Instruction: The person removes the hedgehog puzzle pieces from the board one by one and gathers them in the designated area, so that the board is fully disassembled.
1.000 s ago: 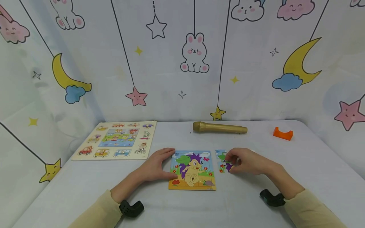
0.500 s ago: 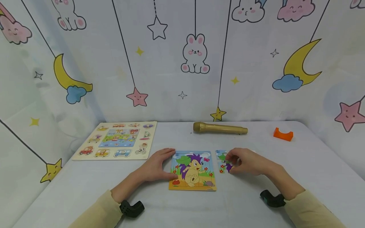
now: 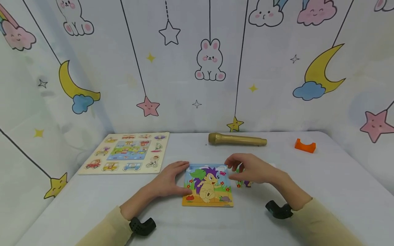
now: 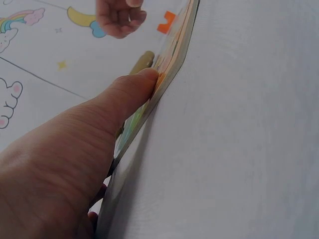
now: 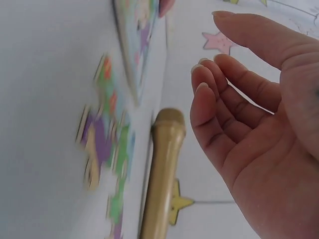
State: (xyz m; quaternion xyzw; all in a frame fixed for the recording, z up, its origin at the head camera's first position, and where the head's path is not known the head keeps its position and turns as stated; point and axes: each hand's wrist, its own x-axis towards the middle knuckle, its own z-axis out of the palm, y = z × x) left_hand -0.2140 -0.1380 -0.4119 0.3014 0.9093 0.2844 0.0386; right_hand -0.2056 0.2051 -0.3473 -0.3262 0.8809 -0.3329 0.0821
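A square hedgehog puzzle board lies flat on the white table. At its left edge my left hand holds it, thumb on the lower part and fingertips at the upper left corner. In the left wrist view my thumb presses the board's rim. Above the board's right edge hovers my right hand, loosely curled; the right wrist view shows nothing between its fingers. Partly hidden under that hand, several loose puzzle pieces lie right of the board. Their purple and green parts show in the right wrist view.
A gold toy microphone lies at the back of the table. Near the back right sits an orange notched block. A larger vehicle puzzle board lies at the back left. Behind stands a patterned cloth wall.
My right hand has let go of the loose pieces and moved left and up to the board's right edge. My left hand has stayed put.
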